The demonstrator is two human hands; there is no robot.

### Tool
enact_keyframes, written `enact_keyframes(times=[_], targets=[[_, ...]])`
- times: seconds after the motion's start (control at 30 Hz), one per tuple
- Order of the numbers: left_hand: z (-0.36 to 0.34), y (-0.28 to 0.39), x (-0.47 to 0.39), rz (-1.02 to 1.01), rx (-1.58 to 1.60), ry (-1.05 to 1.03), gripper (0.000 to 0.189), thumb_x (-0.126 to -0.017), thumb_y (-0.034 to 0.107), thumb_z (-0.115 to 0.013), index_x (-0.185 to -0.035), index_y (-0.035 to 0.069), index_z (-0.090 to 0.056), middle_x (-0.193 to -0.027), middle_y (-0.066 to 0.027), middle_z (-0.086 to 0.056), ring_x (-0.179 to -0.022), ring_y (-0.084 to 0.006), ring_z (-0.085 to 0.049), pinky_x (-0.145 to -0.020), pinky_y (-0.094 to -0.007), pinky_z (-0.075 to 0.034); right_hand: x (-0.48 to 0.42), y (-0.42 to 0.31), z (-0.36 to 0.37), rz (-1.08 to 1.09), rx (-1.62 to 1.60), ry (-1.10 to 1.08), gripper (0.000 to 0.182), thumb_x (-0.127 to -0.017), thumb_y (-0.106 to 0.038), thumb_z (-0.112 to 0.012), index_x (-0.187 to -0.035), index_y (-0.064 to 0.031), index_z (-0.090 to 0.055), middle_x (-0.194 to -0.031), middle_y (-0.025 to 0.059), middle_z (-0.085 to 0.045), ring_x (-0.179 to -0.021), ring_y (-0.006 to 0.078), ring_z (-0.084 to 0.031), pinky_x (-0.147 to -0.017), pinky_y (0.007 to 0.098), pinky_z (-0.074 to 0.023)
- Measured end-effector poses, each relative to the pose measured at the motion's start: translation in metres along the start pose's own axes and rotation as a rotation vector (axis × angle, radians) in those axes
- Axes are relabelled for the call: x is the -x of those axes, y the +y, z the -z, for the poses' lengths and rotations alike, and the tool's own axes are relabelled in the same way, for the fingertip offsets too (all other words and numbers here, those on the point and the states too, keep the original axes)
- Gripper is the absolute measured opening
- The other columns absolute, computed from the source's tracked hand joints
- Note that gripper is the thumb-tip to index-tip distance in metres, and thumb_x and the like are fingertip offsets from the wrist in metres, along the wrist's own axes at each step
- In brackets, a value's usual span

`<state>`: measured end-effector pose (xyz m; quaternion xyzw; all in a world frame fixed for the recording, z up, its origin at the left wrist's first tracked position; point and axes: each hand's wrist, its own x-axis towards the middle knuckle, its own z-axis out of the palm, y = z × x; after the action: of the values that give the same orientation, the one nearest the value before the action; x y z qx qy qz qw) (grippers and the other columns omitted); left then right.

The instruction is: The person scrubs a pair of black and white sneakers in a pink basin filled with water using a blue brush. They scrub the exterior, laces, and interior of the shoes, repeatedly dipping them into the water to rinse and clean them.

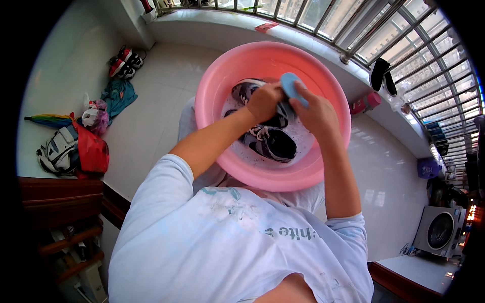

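A large pink plastic basin [335,75] with foamy water stands before me. My right hand [318,111] grips a light blue scrubbing brush [291,86], seen from its back; its bristles are hidden. With its fingers curled, my left hand [265,102] holds a dark sneaker [282,116], partly covered by the hand. The brush is right beside my left fingers, over the sneaker's far end. Another sneaker, grey with pale laces [242,91], lies at the basin's far left. Nearest me, a dark sneaker [280,146] rests with its black opening upward.
Bags [93,147], a folded umbrella [51,119] and red-black shoes [127,62] line the left wall. A barred window [341,22] runs along the ledge ahead, with black shoes [382,77] at the bars. A pink bottle [365,103] and a washing machine [439,229] are to the right.
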<state>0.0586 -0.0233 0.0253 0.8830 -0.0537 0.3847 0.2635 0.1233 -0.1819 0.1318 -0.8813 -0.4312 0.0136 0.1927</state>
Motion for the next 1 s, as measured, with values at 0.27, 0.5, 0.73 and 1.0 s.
enact_keyframes(times=[0.27,0.5,0.73,1.0], targets=[[0.003,0.008,-0.003,0.129,0.033,0.077,0.021,-0.075,0.005,-0.055,-0.093,0.001,-0.065,-0.093,-0.0183,-0.065,-0.091,-0.0357,-0.061,-0.081,-0.0413,-0.049,0.01,0.015,-0.013,0.033,-0.175,0.062,0.046,-0.085,-0.026,-0.064,-0.13,-0.0178,-0.055,-0.089,0.0206,-0.065,-0.083,0.036,-0.063,-0.074,0.0412,-0.0487],[-0.001,-0.006,0.003,0.153,-0.056,0.091,0.031,-0.081,0.008,-0.056,-0.108,-0.002,-0.065,-0.11,-0.0204,-0.064,-0.107,-0.0322,-0.061,-0.097,-0.037,-0.046,0.066,0.047,-0.021,-0.04,-0.457,0.147,0.051,-0.084,-0.016,-0.069,-0.132,-0.0105,-0.053,-0.09,0.0195,-0.067,-0.072,0.0211,-0.063,-0.069,0.0284,-0.0479],[0.006,0.012,0.005,0.236,0.065,-0.016,0.03,-0.081,0.006,-0.052,-0.109,0.0,-0.064,-0.108,-0.0203,-0.064,-0.103,-0.0336,-0.061,-0.092,-0.0384,-0.047,0.024,0.007,-0.008,0.01,-0.248,0.091,0.048,-0.083,-0.026,-0.067,-0.129,-0.0189,-0.056,-0.087,0.0194,-0.066,-0.076,0.0337,-0.063,-0.071,0.0398,-0.0486],[0.015,-0.014,0.001,0.288,0.02,0.276,0.035,-0.079,0.009,-0.061,-0.113,0.002,-0.064,-0.104,-0.0196,-0.067,-0.099,-0.0296,-0.066,-0.089,-0.0344,-0.05,0.019,0.027,-0.014,0.068,-0.391,0.137,0.048,-0.084,-0.025,-0.066,-0.13,-0.0205,-0.056,-0.088,0.0198,-0.066,-0.071,0.0323,-0.063,-0.069,0.038,-0.0485]])
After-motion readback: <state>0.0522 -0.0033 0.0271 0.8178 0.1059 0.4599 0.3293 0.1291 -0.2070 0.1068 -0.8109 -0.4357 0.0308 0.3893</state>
